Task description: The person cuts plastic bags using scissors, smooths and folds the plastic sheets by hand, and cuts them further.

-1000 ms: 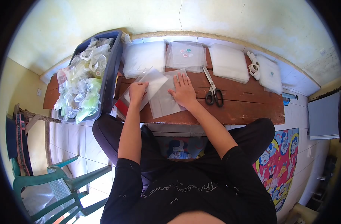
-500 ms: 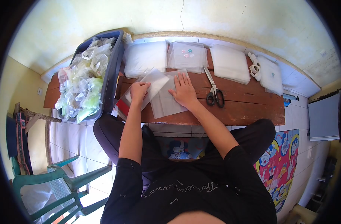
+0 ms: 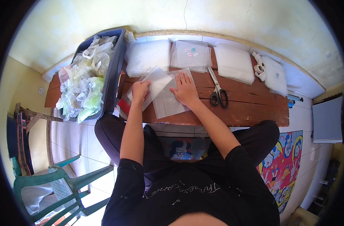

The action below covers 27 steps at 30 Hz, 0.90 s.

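Observation:
My left hand [image 3: 140,90] is closed on a clear plastic bag [image 3: 160,80], its fingers pinching the bag near the left edge. That bag lies aslant, partly over another clear plastic bag [image 3: 165,107] on the wooden table. On this second bag my right hand [image 3: 186,90] rests flat, palm down with the fingers stretched out. Just right of it lie scissors [image 3: 219,92] with black handles, blades pointing away from me. Something red and flat [image 3: 123,106] shows under the bags by my left wrist.
A dark tub [image 3: 115,71] full of crumpled plastic bags [image 3: 87,81] stands at the left. Along the back of the table [image 3: 254,109] are stacks of clear bags [image 3: 147,56], one topped with small round stickers [image 3: 190,52], and white rolls [image 3: 259,67]. A green chair [image 3: 72,184] stands lower left.
Both hands keep their places on the bags. Only the camera view has shifted slightly.

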Each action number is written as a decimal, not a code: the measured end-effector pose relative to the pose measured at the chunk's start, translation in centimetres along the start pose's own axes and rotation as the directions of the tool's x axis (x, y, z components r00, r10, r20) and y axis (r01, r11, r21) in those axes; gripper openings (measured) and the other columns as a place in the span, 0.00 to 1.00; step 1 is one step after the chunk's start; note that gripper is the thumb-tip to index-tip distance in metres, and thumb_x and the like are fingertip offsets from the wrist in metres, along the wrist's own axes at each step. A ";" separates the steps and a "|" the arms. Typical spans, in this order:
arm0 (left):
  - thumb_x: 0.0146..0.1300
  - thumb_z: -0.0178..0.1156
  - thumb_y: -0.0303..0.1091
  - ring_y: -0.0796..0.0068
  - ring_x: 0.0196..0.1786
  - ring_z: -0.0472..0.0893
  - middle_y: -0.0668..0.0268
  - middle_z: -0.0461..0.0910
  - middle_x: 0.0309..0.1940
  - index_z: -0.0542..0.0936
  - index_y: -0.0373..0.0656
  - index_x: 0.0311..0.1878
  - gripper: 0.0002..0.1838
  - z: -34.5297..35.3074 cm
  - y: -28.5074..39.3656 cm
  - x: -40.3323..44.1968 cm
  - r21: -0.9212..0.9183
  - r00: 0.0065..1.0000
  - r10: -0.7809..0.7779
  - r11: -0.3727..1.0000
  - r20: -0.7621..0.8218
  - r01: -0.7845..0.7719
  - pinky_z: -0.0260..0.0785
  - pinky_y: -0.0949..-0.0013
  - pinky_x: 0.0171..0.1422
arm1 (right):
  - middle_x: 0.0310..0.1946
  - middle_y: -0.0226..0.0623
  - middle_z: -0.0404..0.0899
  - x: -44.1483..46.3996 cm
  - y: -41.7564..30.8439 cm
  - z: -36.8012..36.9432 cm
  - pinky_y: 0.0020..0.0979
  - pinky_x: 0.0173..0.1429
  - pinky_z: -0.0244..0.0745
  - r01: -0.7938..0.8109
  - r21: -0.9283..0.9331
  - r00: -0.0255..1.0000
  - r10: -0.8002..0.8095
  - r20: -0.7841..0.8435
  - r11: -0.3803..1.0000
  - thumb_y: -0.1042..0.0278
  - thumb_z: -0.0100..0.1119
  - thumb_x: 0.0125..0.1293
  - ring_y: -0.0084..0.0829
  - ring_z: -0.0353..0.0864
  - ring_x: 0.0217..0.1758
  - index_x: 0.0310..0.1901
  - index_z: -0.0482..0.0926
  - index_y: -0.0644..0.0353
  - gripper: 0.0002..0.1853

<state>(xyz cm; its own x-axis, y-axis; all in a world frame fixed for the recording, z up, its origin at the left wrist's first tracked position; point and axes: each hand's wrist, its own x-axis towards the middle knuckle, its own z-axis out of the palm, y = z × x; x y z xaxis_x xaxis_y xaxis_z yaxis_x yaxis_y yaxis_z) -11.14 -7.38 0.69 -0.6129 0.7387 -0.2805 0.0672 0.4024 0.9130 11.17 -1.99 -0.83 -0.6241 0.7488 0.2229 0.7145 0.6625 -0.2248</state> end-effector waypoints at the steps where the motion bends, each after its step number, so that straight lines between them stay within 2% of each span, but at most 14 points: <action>1: 0.62 0.65 0.37 0.84 0.09 0.62 0.74 0.68 0.10 0.83 0.37 0.29 0.12 -0.1 -0.5 0.5 0.000 1.000 0.000 1.000 0.000 0.000 0.52 0.76 0.14 | 0.75 0.52 0.51 0.0 0.0 0.0 0.44 0.80 0.42 0.000 0.000 1.000 0.000 -0.001 1.000 0.41 0.40 0.73 0.47 0.48 0.79 0.72 0.57 0.67 0.39; 4: 0.63 0.65 0.37 0.85 0.09 0.61 0.75 0.67 0.10 0.82 0.38 0.29 0.12 -0.4 -1.0 0.8 -0.041 0.998 0.016 0.999 0.058 -0.014 0.51 0.76 0.13 | 0.75 0.51 0.51 0.0 0.0 0.1 0.44 0.80 0.42 0.000 -0.024 1.000 0.000 0.005 1.000 0.40 0.40 0.73 0.47 0.47 0.79 0.72 0.56 0.67 0.39; 6: 0.59 0.67 0.41 0.82 0.14 0.69 0.72 0.72 0.12 0.87 0.37 0.34 0.15 -0.5 -0.7 0.5 -0.049 0.996 -0.049 0.997 0.079 0.053 0.62 0.72 0.20 | 0.75 0.51 0.51 0.0 0.0 0.2 0.45 0.80 0.41 0.004 -0.024 1.000 -0.004 -0.003 1.000 0.39 0.40 0.72 0.47 0.47 0.79 0.72 0.56 0.66 0.39; 7: 0.59 0.67 0.41 0.82 0.14 0.69 0.72 0.72 0.12 0.87 0.37 0.34 0.15 -0.5 -0.6 0.3 -0.049 0.996 -0.048 0.997 0.079 0.052 0.62 0.72 0.20 | 0.75 0.51 0.51 0.0 0.0 0.2 0.45 0.80 0.41 0.003 -0.025 1.000 -0.003 -0.003 1.000 0.39 0.40 0.72 0.47 0.47 0.79 0.72 0.56 0.66 0.39; 10: 0.58 0.68 0.41 0.82 0.14 0.70 0.72 0.74 0.13 0.87 0.37 0.34 0.14 -0.3 -0.4 -0.2 0.049 0.999 0.011 0.999 0.050 -0.013 0.61 0.72 0.19 | 0.75 0.51 0.51 0.0 -0.1 0.4 0.45 0.80 0.41 0.002 -0.037 1.000 -0.003 -0.009 0.999 0.38 0.39 0.72 0.46 0.47 0.79 0.72 0.56 0.66 0.40; 16: 0.57 0.69 0.40 0.82 0.13 0.70 0.72 0.74 0.14 0.87 0.38 0.33 0.13 -0.2 0.0 -0.4 0.026 0.999 0.015 1.000 0.035 -0.016 0.60 0.73 0.18 | 0.76 0.50 0.51 0.1 -0.1 0.4 0.45 0.80 0.40 0.001 -0.038 1.000 -0.002 -0.004 0.999 0.38 0.39 0.72 0.46 0.46 0.80 0.73 0.56 0.66 0.40; 18: 0.58 0.69 0.37 0.88 0.11 0.63 0.76 0.71 0.12 0.85 0.37 0.36 0.12 -0.1 0.6 -1.0 -0.026 0.999 -0.022 0.999 0.041 0.023 0.50 0.78 0.15 | 0.76 0.49 0.50 0.1 0.0 0.4 0.45 0.80 0.40 0.004 -0.049 1.000 -0.004 0.002 0.999 0.37 0.38 0.72 0.46 0.46 0.80 0.73 0.55 0.66 0.41; 22: 0.58 0.69 0.36 0.88 0.11 0.63 0.76 0.70 0.12 0.85 0.37 0.36 0.11 -0.2 1.3 -1.6 -0.008 0.999 -0.011 1.000 0.030 0.011 0.50 0.78 0.15 | 0.76 0.49 0.50 0.0 0.0 0.4 0.45 0.80 0.40 0.010 -0.041 1.000 -0.010 -0.006 0.999 0.38 0.39 0.72 0.46 0.46 0.80 0.73 0.55 0.66 0.40; 27: 0.58 0.69 0.34 0.87 0.10 0.62 0.76 0.70 0.12 0.83 0.37 0.34 0.09 -0.1 1.3 -1.6 -0.111 0.996 -0.060 0.992 0.063 0.067 0.50 0.78 0.14 | 0.76 0.49 0.50 0.0 0.1 0.6 0.45 0.80 0.40 0.011 -0.033 1.000 -0.011 -0.008 0.999 0.38 0.40 0.72 0.46 0.46 0.80 0.73 0.56 0.66 0.40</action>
<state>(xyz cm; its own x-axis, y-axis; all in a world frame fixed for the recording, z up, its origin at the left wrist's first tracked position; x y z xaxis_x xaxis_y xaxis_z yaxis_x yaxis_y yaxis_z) -10.12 -8.10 2.40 -0.5654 0.7456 -0.3527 -0.0619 0.3881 0.9195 11.04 -1.90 -1.37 -0.6296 0.7412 0.2326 0.7178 0.6696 -0.1909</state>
